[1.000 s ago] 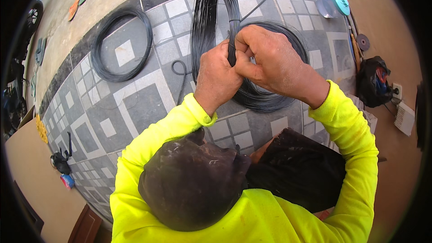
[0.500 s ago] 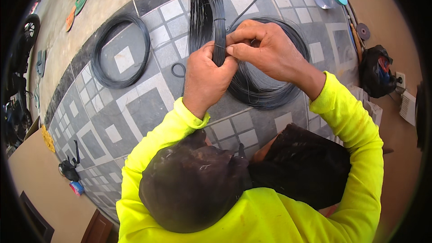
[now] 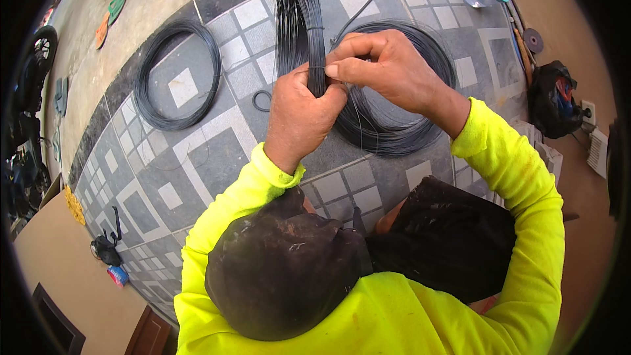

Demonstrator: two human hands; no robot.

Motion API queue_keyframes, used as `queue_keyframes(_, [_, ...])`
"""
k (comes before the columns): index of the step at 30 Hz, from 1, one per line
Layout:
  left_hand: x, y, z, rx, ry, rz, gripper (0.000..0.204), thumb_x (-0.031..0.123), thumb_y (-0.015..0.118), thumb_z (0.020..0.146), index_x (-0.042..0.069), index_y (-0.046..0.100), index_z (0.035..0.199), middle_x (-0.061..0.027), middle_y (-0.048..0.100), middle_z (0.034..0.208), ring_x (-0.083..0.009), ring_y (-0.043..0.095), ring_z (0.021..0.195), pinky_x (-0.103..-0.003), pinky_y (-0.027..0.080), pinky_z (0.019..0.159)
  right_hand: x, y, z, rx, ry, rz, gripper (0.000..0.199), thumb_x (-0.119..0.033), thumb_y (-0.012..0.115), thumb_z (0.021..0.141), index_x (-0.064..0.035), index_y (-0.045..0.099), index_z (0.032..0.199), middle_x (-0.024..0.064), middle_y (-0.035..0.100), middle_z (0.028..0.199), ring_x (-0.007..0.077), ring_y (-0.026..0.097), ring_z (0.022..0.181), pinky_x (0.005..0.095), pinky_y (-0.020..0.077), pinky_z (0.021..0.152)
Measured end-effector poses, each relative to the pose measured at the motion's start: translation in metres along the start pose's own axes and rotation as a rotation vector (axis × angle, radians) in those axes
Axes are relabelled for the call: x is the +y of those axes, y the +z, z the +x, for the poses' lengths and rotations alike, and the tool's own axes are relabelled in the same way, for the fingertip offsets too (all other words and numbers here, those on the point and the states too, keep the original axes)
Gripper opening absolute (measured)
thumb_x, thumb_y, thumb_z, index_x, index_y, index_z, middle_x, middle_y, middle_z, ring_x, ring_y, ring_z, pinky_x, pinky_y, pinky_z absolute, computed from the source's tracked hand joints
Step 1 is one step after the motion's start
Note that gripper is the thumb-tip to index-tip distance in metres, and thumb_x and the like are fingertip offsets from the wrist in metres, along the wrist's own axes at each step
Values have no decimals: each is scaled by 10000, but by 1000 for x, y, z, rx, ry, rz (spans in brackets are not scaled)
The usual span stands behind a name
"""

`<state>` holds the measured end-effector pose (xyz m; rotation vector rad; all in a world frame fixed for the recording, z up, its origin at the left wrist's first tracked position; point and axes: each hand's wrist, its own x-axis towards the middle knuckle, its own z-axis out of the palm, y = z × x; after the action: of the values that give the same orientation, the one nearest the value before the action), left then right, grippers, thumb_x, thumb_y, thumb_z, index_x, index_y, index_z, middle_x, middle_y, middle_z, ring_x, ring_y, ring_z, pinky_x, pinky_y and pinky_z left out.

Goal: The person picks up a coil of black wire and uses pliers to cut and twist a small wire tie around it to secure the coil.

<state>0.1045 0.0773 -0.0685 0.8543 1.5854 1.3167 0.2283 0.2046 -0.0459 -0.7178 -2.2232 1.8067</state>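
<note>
Now pinches at the lower tie (image 3: 316, 67) with the right hand (image 3: 396, 73), instead of curling it tightly against the left hand (image 3: 299, 115) as a second ago. No longer hides that tie around the wire bundle (image 3: 314, 43).

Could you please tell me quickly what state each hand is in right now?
Left hand: closed around the looped bundle of dark wire.
Right hand: fingertips at the bundle's edge; whether they pinch anything cannot be told.
</note>
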Motion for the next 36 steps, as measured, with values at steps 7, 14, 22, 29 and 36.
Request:
queue_keyframes(7, [-1,-4,-1,-18,-51,7,144,130,647,841,-11,627,824,12,553,649,-51,483,608,-252,416,546,2,6,2,80,-197,-180,143,-108,655,855,29,684,882,18,585,763,71,509,659,246,426,589])
queue_keyframes(14, [0,-7,-2,-42,-98,66,128,120,636,833,-4,616,812,19,553,645,-51,477,606,-244,405,545,5,1,19,112,-125,-293,258,-196,640,823,52,690,875,157,660,734,197,626,630,319,499,595])
queue_keyframes(22, [2,-6,-4,-44,-154,-58,89,99,649,825,15,629,809,45,557,658,-26,475,596,-217,395,535,72,-46,41,197,108,-643,475,-393,561,942,54,710,884,189,639,688,236,625,633,367,497,624])
queue_keyframes(29, [-1,-14,-1,145,-76,-127,73,76,653,826,8,634,811,53,549,652,-20,475,582,-205,379,517,-3,7,-30,-365,186,165,362,-332,499,1031,-10,661,1009,45,662,834,91,583,725,229,476,645])
queue_keyframes(36, [-1,-26,1,233,-73,-100,63,62,638,837,5,636,812,56,545,663,-13,460,571,-198,358,499,-16,-21,-44,-53,106,6,328,-307,483,1040,-43,568,863,-39,423,650,60,406,542,229,350,494])
